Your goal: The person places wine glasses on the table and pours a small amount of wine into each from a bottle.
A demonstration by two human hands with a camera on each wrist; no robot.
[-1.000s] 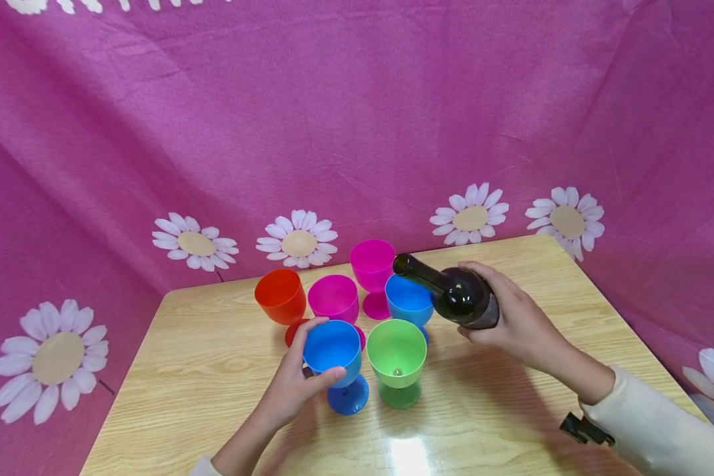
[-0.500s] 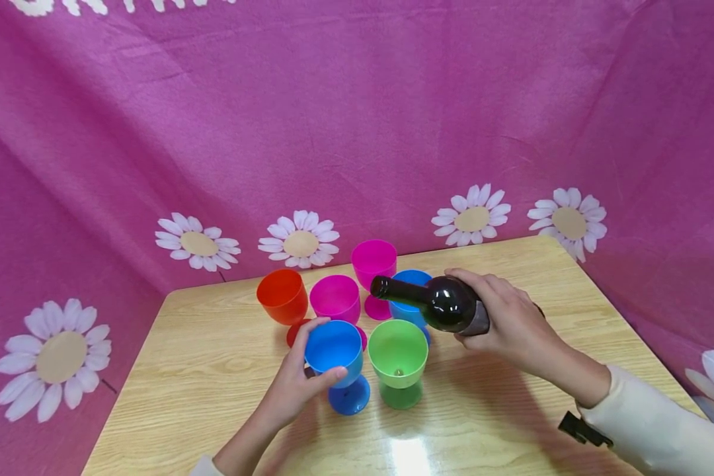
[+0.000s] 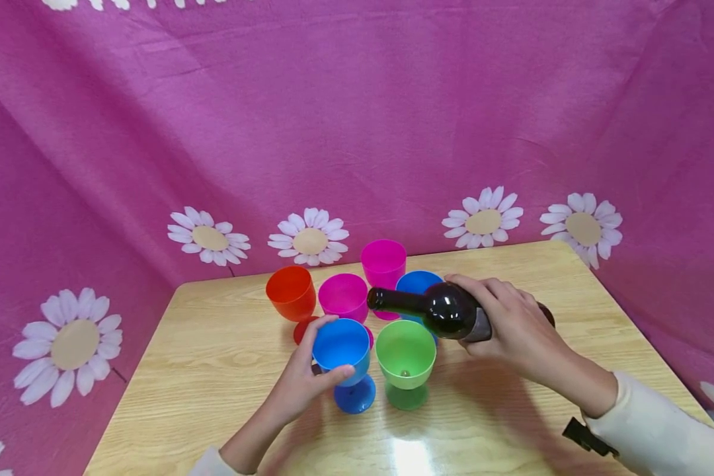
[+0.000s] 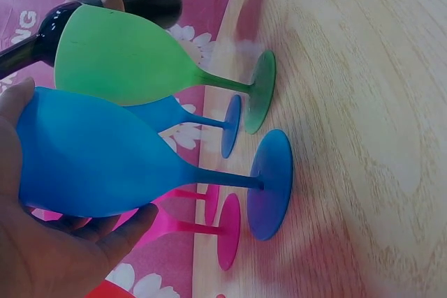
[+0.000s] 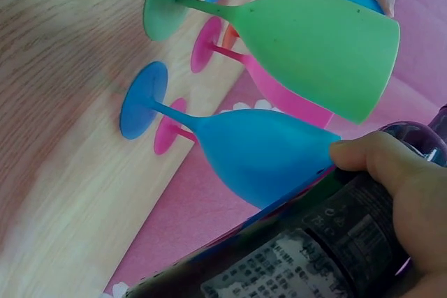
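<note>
The left hand (image 3: pixel 309 370) is curling around the bowl of the nearer blue cup (image 3: pixel 340 350), thumb on the near side and fingers around the far side. That cup is standing upright on the table (image 3: pixel 178 377). The right hand (image 3: pixel 512 327) is wrapping its fingers and thumb around the body of a dark bottle (image 3: pixel 449 312), holding it off the table. The bottle is leaning well over, its neck pointing to the person's left, with the mouth higher than the base. In the right wrist view, a printed label (image 5: pixel 279 270) is showing on it, the small print blurred.

A green cup (image 3: pixel 406 360) is standing just beside the held cup, on its right; something at the bottom of its bowl is too small to make out. Behind the green cup, a second blue cup (image 3: pixel 419 281) is standing partly covered by the bottle. A pink cup (image 3: pixel 342 295) is standing behind the held cup, with another pink cup (image 3: pixel 383 261) farther back and a red cup (image 3: pixel 291 294) to the left.

A pale sleeve (image 3: pixel 660 416) is covering the right forearm, a black clip (image 3: pixel 589 437) hanging near its cuff. Beyond the table, a purple cloth (image 3: pixel 393 132) patterned with white flowers is hanging.
</note>
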